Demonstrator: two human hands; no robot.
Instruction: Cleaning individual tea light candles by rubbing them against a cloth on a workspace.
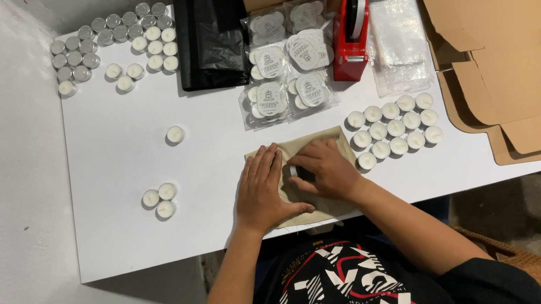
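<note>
Resting flat with its fingers spread, the left hand (267, 189) presses on a beige cloth pouch (309, 175) that lies on the white table (128, 242), with three loose tealight candles (159, 201) well off to its left. Just right of it, the right hand (326, 169) lies on the same pouch, its fingertips pinched on a small tealight (293, 170) between the two hands. Farther right of that hand stands a block of tealights (394, 128), and beyond the hands lie clear packets of candles (283, 65) and a red tape dispenser (350, 38).
</note>
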